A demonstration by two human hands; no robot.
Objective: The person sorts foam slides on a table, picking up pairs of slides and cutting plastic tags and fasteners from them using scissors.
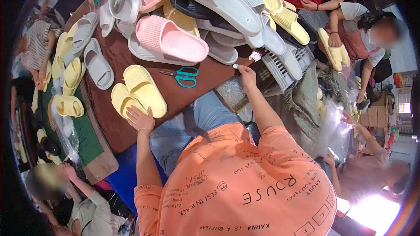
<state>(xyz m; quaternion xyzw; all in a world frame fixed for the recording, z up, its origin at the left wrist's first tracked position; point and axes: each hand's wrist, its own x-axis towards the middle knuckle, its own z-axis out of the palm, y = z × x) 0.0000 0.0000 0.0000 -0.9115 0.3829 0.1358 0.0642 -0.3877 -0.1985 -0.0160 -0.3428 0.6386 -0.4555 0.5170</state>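
Note:
My left hand (141, 119) lies with fingers stretched out on the toe end of a yellow slide slipper (124, 97). Against it rests the other slipper of the pair (145, 89). My right hand (248, 77) is at the table's near edge, thumb and finger pinched on a small silvery-white piece (236, 66), too small to make out exactly. Between my hands lie scissors (185, 77) with teal handles, their blades toward the yellow pair. A small white tag-like piece (255, 56) sits just beyond my right hand.
A heap of pink (175, 39), grey (227, 6) and yellow slippers covers the far side of the brown table (127, 50). A grey-white plastic crate (284, 72) stands at the right. Several people work around me; one at the right holds yellow slippers (332, 50).

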